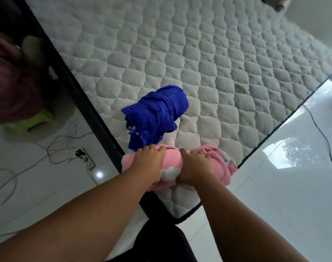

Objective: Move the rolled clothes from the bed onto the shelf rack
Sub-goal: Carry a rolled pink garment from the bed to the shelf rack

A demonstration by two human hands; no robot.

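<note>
hands, left hand [149,163] and right hand [194,167], both clamp one pink roll [224,167]; one blue roll [155,116] beside.

My left hand [149,163] and right hand [194,167] cover the middle of the pink roll [224,167], so I can't see how it is wound there. Its underside is hidden against the mattress [199,53]. The blue roll [155,118] hides a white cloth [168,139] behind it; only a corner shows. At the upper left, dark furniture [19,19] and a maroon fabric [12,82] run off the edge, blurred. The object at the top right [274,2] is cut off.
</note>
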